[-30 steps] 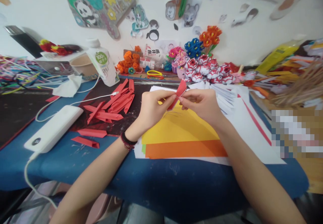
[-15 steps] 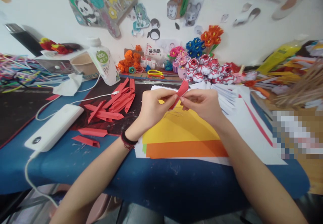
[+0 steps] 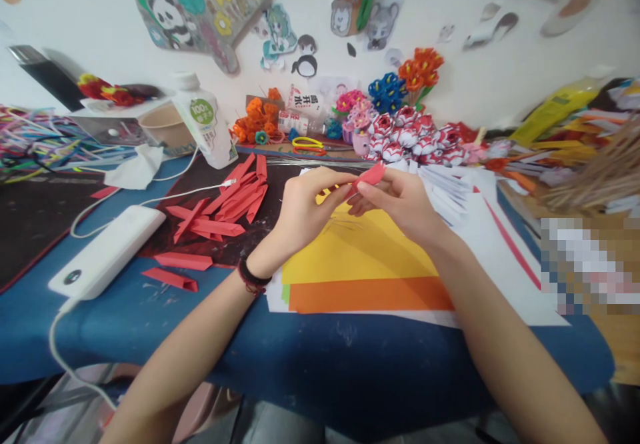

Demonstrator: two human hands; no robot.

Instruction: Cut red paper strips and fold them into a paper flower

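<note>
Between my two hands is a folded red paper piece point(image 3: 371, 176), its fanned end pointing up and to the right. My left hand point(image 3: 311, 205) pinches its lower left end between thumb and fingers. My right hand point(image 3: 399, 199) grips the other end, thumb on the near side, and its fingers partly hide the paper. Below them lie a yellow sheet point(image 3: 350, 251) and an orange sheet point(image 3: 370, 295), stacked on white paper. A few thin wires point(image 3: 345, 223) rest on the yellow sheet. Left of my hands is a pile of folded red paper strips point(image 3: 235, 197).
A white power bank point(image 3: 107, 252) with a cable lies at the left. Behind stand a white bottle point(image 3: 205, 121) and a paper cup point(image 3: 167, 127). Red-and-white paper flowers point(image 3: 410, 137) line the back. White paper strips point(image 3: 443, 191) lie right of my hands.
The red paper piece has tipped from nearly upright toward the right. My right hand has turned and closed further over its fanned end; my left hand stays almost in place.
</note>
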